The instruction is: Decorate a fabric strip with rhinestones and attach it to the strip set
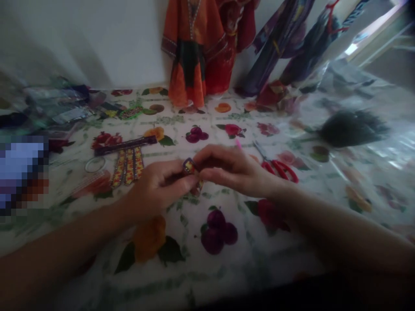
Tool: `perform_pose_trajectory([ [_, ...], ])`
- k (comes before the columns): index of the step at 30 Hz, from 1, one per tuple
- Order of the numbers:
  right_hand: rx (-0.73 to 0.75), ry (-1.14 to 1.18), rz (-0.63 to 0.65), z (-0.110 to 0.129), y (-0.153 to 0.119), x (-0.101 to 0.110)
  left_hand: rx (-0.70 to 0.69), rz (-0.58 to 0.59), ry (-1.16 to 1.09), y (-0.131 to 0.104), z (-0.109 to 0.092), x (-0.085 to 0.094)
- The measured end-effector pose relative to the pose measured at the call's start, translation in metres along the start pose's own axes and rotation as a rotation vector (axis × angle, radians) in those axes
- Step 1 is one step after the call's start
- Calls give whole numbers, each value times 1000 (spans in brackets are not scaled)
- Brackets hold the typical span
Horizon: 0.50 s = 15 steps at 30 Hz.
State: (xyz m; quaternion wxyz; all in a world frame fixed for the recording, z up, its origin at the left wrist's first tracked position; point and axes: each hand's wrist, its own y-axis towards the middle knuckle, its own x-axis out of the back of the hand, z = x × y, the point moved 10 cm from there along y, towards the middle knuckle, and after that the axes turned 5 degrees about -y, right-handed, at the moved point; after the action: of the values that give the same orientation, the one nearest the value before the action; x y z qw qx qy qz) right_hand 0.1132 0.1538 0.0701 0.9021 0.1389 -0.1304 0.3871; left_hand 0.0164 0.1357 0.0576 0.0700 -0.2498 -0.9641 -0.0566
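Note:
A small patterned strip (188, 166), yellow with a dark edge, is bent between my two hands above the table's middle. My left hand (165, 181) pinches it from the left, thumb on the near side. From the right, the curved fingers and thumb of my right hand (227, 169) close on the strip's other side. Part of the strip hangs below the fingertips. Left of my hands lie several yellow-and-red patterned strips (129, 166), below a dark purple band (126, 145). Red-handled scissors (279, 168) lie beyond my right wrist.
A fruit-print cloth (201, 116) covers the table. Dressed figures in orange (188, 56) and red (223, 65) stand at the back. A clear ring (95, 164) lies left, plastic packets (61, 106) back left, a dark bristly bundle (355, 127) right. A pink object (238, 144) is near the scissors.

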Motion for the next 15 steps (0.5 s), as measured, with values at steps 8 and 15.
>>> perform_pose_trajectory([
  [8, -48, -48, -76, 0, -5, -3, 34, -36, 170, -3, 7, -1],
  [15, -98, 86, -259, 0, -7, 23, -19, -20, -11, -4, -1, -5],
])
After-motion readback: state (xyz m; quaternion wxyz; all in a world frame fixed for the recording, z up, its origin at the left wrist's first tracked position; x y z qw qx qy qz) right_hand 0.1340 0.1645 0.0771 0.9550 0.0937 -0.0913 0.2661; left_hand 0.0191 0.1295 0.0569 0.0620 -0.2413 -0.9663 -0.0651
